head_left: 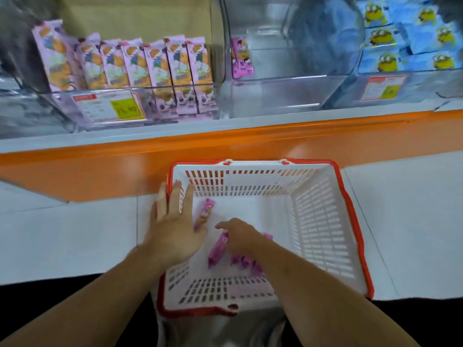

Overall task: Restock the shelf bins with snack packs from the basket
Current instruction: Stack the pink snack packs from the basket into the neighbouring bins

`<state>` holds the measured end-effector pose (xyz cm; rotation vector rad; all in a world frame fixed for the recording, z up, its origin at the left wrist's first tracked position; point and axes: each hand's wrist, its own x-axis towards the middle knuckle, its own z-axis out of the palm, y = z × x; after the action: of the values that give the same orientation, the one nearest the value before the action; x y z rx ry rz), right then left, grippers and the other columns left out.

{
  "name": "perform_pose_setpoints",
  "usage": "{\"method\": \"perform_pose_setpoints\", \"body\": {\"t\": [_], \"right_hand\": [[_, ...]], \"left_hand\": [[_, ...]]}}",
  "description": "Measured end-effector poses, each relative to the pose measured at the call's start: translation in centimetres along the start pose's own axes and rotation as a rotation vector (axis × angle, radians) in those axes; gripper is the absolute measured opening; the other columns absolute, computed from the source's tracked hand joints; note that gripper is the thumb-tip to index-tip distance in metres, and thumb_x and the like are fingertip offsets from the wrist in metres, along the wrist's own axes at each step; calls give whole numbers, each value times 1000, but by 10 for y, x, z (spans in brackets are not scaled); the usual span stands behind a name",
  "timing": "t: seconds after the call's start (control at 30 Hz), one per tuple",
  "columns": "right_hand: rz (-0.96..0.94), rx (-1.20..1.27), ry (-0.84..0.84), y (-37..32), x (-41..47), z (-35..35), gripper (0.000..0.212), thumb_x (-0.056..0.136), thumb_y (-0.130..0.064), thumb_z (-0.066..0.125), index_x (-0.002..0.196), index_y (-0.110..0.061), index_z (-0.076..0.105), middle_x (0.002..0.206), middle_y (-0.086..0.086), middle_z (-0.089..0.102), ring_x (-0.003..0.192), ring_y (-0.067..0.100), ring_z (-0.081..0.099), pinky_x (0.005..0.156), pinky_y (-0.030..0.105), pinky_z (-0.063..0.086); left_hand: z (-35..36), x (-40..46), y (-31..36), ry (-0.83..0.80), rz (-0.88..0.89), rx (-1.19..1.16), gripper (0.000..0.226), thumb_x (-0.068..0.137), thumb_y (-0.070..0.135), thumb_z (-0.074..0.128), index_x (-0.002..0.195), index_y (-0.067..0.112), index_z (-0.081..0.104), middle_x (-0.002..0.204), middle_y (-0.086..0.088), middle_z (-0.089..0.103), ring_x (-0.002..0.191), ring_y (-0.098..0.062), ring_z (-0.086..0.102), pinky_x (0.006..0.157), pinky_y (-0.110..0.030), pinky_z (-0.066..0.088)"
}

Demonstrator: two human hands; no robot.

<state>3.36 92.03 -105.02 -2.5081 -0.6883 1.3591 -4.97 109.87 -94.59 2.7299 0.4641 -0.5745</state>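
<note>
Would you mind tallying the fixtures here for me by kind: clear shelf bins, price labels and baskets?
Clear shelf bins: 3 (left, middle, right)
Price labels: 2 ()
Basket: 1
Total: 6

place: a shop, snack aisle by the look of it
shelf: clear plastic bins [288, 91] stocked with rows of pink snack packs [160, 63] and blue packs [400, 38]
tags: printed price labels [110, 106] clipped on bin fronts
floor: white shopping basket [325, 221], red rim
</note>
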Motion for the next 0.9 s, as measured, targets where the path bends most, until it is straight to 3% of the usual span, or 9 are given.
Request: {"method": "perform_pose_setpoints", "body": {"t": [0.1, 0.27, 0.47, 0.57, 0.67, 0.7, 0.77, 0.83, 0.9], "right_hand": [[-53, -223, -14, 5, 19, 13, 70, 79, -20, 81, 142, -37, 57, 137, 2, 49, 116, 33, 61, 105, 42, 48], [-143, -362, 14, 13, 22, 18, 39, 83, -14, 79, 120, -23, 69, 122, 4, 56, 101, 33, 64, 79, 35, 46], [-165, -141, 91, 10, -5, -11, 29, 89, -22, 77, 117, -27, 75, 114, -1, 66, 104, 20, 60, 92, 35, 52], [-199, -104, 132, -4, -34, -59, 31, 90, -25, 81, 120, -26, 76, 112, -3, 73, 99, 16, 64, 91, 34, 55], [-285, -196, 191, -22, -77, -118, 30, 89, -23, 81, 119, -26, 77, 110, -6, 76, 96, 14, 66, 90, 37, 56], [-317, -223, 233, -28, -96, -139, 30, 88, -25, 82, 118, -28, 77, 110, -9, 75, 96, 12, 65, 89, 35, 55], [-371, -230, 348, -38, -137, -182, 31, 86, -30, 85, 116, -32, 77, 106, -17, 72, 92, 4, 59, 82, 21, 48], [-431, -183, 477, -47, -181, -218, 32, 81, -29, 88, 111, -32, 77, 98, -20, 68, 87, 3, 57, 79, 16, 46], [-497, -91, 605, -51, -217, -241, 34, 77, -19, 91, 106, -29, 77, 95, -15, 70, 88, 8, 63, 83, 27, 52]], "left_hand": [[4, 1, 2, 43, -7, 22, 90, 96, 72, 32, 160, 33, -19, 168, 3, -28, 151, -29, -34, 124, -55, -8], [7, 1, 2, 73, -32, 40, 86, 96, 74, 27, 161, 33, -14, 170, 1, -22, 153, -30, -31, 123, -56, -8], [1, 2, 8, -25, -79, 83, 81, 97, 75, 19, 162, 34, -4, 168, 2, -24, 152, -31, -33, 118, -67, -12], [-14, -3, 17, -49, -68, 98, 65, 103, 59, 28, 161, 35, 14, 169, 1, -24, 152, -33, -32, 117, -67, -18], [-53, -7, 36, -38, 30, 97, 46, 106, 42, 31, 148, 29, 43, 169, -6, 9, 157, -32, -4, 125, -62, -4], [-71, -7, 44, -70, 87, 81, 42, 107, 39, 32, 141, 24, 53, 163, -9, 28, 153, -30, 18, 126, -56, 13], [-115, -7, 64, -190, 155, -67, 40, 106, 35, 39, 124, 12, 66, 134, -12, 61, 126, -30, 55, 106, -38, 44], [-155, -11, 81, -256, 139, -452, 43, 94, 41, 54, 106, 3, 70, 95, -11, 68, 90, -34, 66, 75, -33, 50], [-190, -22, 95, -293, 150, -771, 40, 96, 33, 68, 105, -6, 68, 75, -9, 58, 63, -24, 60, 59, -31, 53]]}}
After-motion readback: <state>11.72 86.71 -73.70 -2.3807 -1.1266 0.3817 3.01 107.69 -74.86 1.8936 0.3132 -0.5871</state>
